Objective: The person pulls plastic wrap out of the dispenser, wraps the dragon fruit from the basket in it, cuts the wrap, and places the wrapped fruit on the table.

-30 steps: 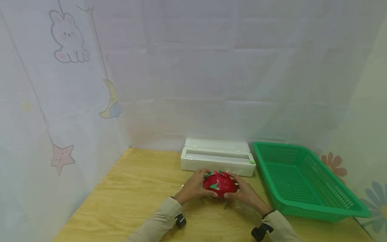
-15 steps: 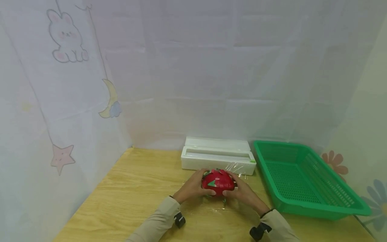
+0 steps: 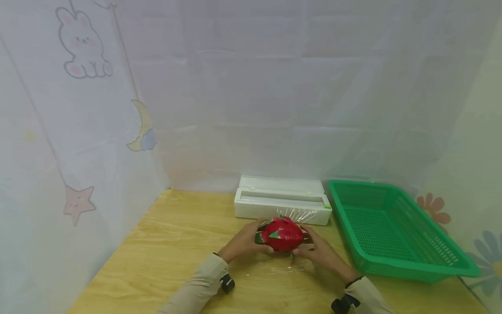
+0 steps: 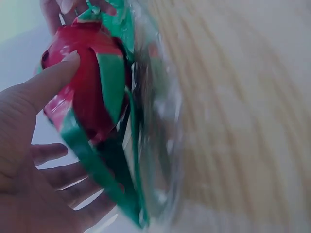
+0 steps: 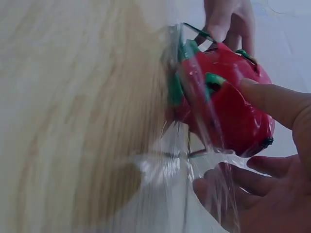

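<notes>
A red dragon fruit (image 3: 285, 234) with green scales, glossy like a plastic model, sits low over the table between the hands. Clear cling film (image 5: 194, 170) lies beneath it and rises along its side in the right wrist view. My left hand (image 3: 245, 241) holds the left end; its thumb lies on the red skin in the left wrist view, with fingers spread around the long green leaves (image 4: 99, 167). My right hand (image 3: 319, 250) holds the right end, thumb on the skin and fingers loosely curved behind the film. The fruit's underside is hidden in the head view.
Behind the fruit stands a white lidded box (image 3: 282, 211), its lid raised, with film stretched over its front. A green plastic basket (image 3: 354, 244) stands at the right. The wooden table (image 3: 157, 248) meets a pale wall hanging (image 3: 251, 109) at the back.
Both hands have spread slightly apart around the fruit, the left hand shifting left. More of the fruit's green left end shows. Box and basket stay in place.
</notes>
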Motion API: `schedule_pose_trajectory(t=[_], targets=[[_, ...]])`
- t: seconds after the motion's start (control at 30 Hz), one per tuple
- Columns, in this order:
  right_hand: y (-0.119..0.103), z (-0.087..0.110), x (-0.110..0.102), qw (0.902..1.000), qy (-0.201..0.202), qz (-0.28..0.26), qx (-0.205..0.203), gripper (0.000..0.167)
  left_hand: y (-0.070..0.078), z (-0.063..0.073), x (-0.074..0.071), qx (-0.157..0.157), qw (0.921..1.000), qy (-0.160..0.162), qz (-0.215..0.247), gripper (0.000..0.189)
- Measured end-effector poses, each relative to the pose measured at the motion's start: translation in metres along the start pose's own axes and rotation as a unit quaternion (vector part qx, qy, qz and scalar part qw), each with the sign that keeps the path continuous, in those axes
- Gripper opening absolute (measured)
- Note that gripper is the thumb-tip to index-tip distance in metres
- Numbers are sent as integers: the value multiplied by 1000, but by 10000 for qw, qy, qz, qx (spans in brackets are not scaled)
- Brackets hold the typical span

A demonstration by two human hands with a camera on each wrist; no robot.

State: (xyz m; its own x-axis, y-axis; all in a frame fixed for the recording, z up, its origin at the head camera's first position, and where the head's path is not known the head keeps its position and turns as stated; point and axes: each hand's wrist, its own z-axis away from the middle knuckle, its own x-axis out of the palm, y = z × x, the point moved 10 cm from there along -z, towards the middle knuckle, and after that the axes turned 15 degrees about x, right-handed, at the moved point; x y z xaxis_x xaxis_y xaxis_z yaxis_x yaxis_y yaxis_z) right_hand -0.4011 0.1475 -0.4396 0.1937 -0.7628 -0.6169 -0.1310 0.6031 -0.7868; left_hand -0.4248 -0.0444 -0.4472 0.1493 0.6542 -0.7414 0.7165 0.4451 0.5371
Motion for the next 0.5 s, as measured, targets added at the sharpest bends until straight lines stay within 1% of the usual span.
schedule_pose_trajectory(t=[0.07,0.1,0.17,0.2,0.23,0.27,0.33,0.37,0.43,0.5], targets=[[-2,6,-6,9985,347,414,-80,70,3,5,-9,45,9998,55,-203,85],[-3,10,-9,9959,551,703,-156,67,4,8,-14,47,9994,96,-336,83],[-6,18,-12,9874,880,1276,-315,61,9,16,-24,67,9983,121,-562,73],[-8,22,-13,9820,1002,1541,-436,58,11,20,-27,82,9978,81,-651,68],[-9,26,-14,9769,1083,1766,-532,55,14,24,-29,105,9973,-32,-725,62],[-11,30,-14,9713,1130,1984,-662,53,18,27,-28,192,9964,-191,-806,58],[-13,37,-12,9602,1149,2343,-996,51,25,33,-21,429,9923,-663,-950,51],[-14,40,-10,9552,1131,2468,-1176,50,28,36,-15,555,9883,-948,-1058,50],[-15,43,-7,9478,1073,2633,-1445,49,32,42,-3,745,9772,-1453,-1361,52],[-14,45,-2,9452,905,2674,-1638,47,32,48,6,777,9657,-1806,-1695,55]])
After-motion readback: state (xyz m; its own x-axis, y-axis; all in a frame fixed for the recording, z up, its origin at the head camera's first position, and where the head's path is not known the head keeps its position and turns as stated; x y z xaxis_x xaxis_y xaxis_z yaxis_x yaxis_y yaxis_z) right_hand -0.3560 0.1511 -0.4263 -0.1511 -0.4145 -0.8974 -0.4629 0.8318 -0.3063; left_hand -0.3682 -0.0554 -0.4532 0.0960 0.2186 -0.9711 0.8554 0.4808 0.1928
